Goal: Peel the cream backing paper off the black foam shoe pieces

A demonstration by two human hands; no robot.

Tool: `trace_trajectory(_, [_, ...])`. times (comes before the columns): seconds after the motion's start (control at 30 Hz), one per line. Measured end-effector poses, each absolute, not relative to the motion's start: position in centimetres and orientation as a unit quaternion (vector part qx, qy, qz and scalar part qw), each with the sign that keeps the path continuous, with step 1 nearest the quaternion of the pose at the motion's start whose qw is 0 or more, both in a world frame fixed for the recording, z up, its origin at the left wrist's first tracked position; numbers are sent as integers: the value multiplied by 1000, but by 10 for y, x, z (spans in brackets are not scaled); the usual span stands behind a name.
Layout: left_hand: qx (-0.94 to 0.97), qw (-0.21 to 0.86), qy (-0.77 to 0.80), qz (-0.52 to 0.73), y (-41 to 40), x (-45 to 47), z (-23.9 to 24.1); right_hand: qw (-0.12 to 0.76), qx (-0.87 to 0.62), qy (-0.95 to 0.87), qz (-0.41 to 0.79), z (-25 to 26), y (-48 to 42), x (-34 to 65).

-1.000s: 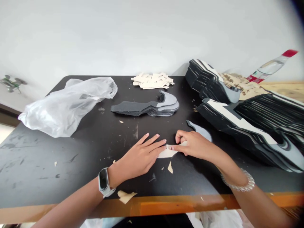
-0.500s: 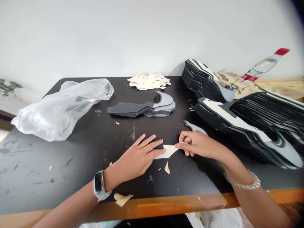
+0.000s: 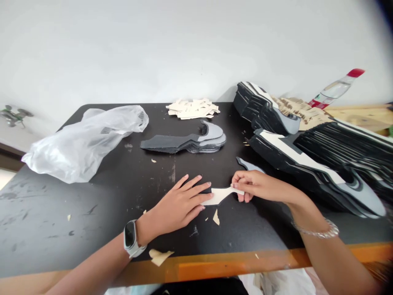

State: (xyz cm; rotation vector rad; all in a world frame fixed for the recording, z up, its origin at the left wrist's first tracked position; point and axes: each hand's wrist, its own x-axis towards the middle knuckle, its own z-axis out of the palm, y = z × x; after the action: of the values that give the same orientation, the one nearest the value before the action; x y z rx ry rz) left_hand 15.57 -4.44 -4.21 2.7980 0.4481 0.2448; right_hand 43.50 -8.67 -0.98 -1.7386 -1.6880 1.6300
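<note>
My left hand (image 3: 179, 203) lies flat on the black table (image 3: 92, 213), fingers spread, pressing down a dark flat piece that is mostly hidden under it. My right hand (image 3: 256, 186) is pinched shut on the end of a cream backing paper strip (image 3: 219, 195) that stretches from under my left fingertips to my right fingers. A grey-tipped dark shoe piece (image 3: 249, 165) pokes out just behind my right hand. A smartwatch (image 3: 131, 239) is on my left wrist and a bead bracelet (image 3: 316, 230) on my right.
A small stack of dark and grey shoe pieces (image 3: 187, 140) lies mid-table, with a pile of cream paper strips (image 3: 193, 108) behind it. A clear plastic bag (image 3: 82, 139) sits left. Large stacks of black pieces (image 3: 316, 151) fill the right, near a bottle (image 3: 334, 88). Paper scraps (image 3: 159, 256) lie near the front edge.
My right hand has drawn the cream strip out to the right, so more of it shows between the hands. My left hand has stayed flat in place.
</note>
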Motion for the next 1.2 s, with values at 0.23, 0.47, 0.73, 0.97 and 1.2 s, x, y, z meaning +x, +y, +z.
trace_trajectory(0.23, [973,146,155,87,-44,155,-43,109,-606,-571,543,-8,-87,430])
trace_trajectory(0.47, [973,146,155,83,-44,156,-43,108,-648,-578,484,-16,-92,424])
trace_trajectory(0.73, [974,140,157,79,-45,156,-42,88,-674,-574,457,-16,-94,423])
trace_trajectory(0.97, [972,143,164,86,-47,156,-42,57,-671,-565,477,-4,-96,425])
trace_trajectory(1.2, [970,152,167,86,-47,156,-42,8,-618,-586,524,4,-96,443])
